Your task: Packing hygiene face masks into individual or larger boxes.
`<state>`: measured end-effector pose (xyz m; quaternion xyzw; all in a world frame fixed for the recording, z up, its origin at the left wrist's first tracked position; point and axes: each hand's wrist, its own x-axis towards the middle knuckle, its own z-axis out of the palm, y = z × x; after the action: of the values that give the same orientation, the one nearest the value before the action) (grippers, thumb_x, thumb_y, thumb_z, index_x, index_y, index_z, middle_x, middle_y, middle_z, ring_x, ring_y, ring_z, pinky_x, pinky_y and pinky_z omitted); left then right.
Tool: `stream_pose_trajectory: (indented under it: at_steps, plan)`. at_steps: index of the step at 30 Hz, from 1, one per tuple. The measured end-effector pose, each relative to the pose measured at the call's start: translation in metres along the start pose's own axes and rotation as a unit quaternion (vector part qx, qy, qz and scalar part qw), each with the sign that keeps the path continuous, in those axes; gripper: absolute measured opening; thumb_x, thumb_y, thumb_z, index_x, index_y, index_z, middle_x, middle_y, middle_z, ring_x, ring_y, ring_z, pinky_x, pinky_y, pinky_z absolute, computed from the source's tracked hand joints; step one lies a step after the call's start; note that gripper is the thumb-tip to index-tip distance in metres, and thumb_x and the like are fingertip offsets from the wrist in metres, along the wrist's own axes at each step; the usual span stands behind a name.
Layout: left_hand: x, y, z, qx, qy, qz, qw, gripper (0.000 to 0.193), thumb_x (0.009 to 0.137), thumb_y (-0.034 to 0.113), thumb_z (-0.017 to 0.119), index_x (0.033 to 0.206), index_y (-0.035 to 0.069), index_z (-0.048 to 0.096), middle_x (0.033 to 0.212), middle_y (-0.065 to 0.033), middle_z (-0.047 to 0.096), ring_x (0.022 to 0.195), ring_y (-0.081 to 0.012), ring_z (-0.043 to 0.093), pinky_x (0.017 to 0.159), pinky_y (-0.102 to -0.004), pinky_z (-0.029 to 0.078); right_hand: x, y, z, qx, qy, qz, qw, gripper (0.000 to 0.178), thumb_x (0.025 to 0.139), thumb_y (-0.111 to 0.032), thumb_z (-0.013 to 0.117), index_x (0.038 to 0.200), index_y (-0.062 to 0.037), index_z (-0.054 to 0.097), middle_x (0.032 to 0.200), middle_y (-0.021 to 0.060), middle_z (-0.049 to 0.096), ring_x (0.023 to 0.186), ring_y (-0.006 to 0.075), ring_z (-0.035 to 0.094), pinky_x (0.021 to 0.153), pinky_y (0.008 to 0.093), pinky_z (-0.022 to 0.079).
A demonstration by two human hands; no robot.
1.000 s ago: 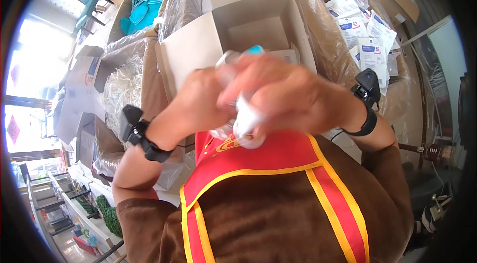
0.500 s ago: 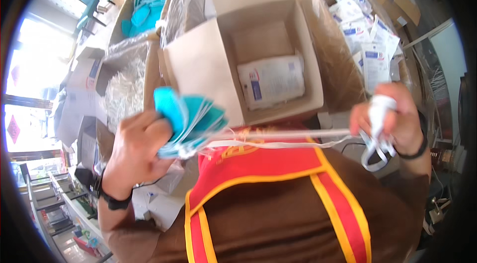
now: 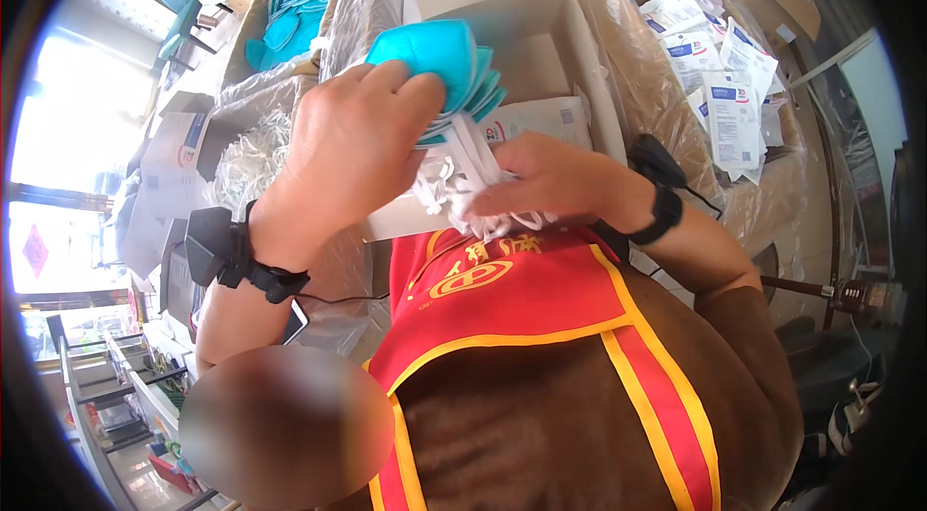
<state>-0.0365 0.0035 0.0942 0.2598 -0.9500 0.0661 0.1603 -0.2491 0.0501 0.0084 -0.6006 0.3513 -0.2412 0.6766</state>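
A stack of teal face masks (image 3: 430, 47) is gripped in my left hand (image 3: 352, 129), fingers curled over its near side. White elastic straps (image 3: 471, 156) hang from the masks in a loose bundle. My right hand (image 3: 555, 178) is closed around these straps, just below and to the right of the masks. Both hands are over the near part of an open cardboard box (image 3: 483, 14). Inside that box lies a white printed packet (image 3: 550, 120), partly hidden by the masks and my right hand.
At the far left a plastic-lined box holds more teal masks (image 3: 294, 18). Nearer stands a box of tangled white straps (image 3: 256, 154). On the right, white packets (image 3: 729, 105) fill a lined carton. A phone (image 3: 296, 323) shows beneath my left forearm.
My left hand has moved up and right with the masks, over the box. My right hand has come leftward to meet them, so the straps, stretched taut before, now hang slack and bunched.
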Motion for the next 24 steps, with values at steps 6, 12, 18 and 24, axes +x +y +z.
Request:
stream_pose_trajectory:
  at_steps: [6, 12, 18, 24]
  plan:
    - [-0.024, 0.0, 0.02, -0.104, -0.094, -0.058, 0.988, 0.031, 0.06, 0.007, 0.073, 0.084, 0.005, 0.053, 0.077, -0.0139, 0.055, 0.076, -0.0376, 0.058, 0.064, -0.0454, 0.046, -0.038, -0.016, -0.014, -0.253, 0.092, -0.325, 0.907, 0.018, 0.084, -0.011, 0.07, 0.097, 0.001, 0.064, 0.109, 0.0096, 0.058, 0.092, 0.0217, 0.059, 0.09, 0.034, 0.043]
    - [-0.015, 0.02, 0.045, -0.434, -0.05, -0.021, 0.9, 0.035, 0.06, 0.013, 0.073, 0.091, 0.007, 0.06, 0.083, -0.0127, 0.063, 0.077, -0.0353, 0.062, 0.065, -0.0408, 0.051, -0.02, -0.054, 0.024, -0.192, -0.071, -0.4, 0.893, 0.023, 0.085, -0.022, 0.071, 0.082, -0.0013, 0.06, 0.084, 0.0107, 0.061, 0.083, 0.0312, 0.061, 0.095, 0.0451, 0.041]
    - [-0.051, 0.034, -0.014, -0.304, -0.154, 0.137, 0.93, 0.018, 0.064, 0.013, 0.065, 0.077, 0.009, 0.054, 0.069, -0.007, 0.05, 0.058, -0.025, 0.055, 0.053, -0.0366, 0.047, -0.073, -0.061, 0.028, -0.048, -0.209, -0.241, 0.947, 0.041, 0.093, -0.028, 0.061, 0.063, -0.0058, 0.043, 0.06, 0.0116, 0.043, 0.063, 0.0338, 0.049, 0.073, 0.0396, 0.045]
    - [-0.079, 0.014, -0.019, -0.265, -0.146, 0.092, 0.949, 0.018, 0.065, 0.014, 0.067, 0.072, 0.009, 0.052, 0.07, -0.0073, 0.051, 0.058, -0.0246, 0.054, 0.053, -0.0357, 0.047, -0.11, -0.076, -0.016, -0.136, -0.111, -0.187, 0.966, 0.033, 0.091, -0.028, 0.065, 0.07, -0.0057, 0.054, 0.062, 0.0071, 0.05, 0.059, 0.0253, 0.057, 0.066, 0.0365, 0.052]
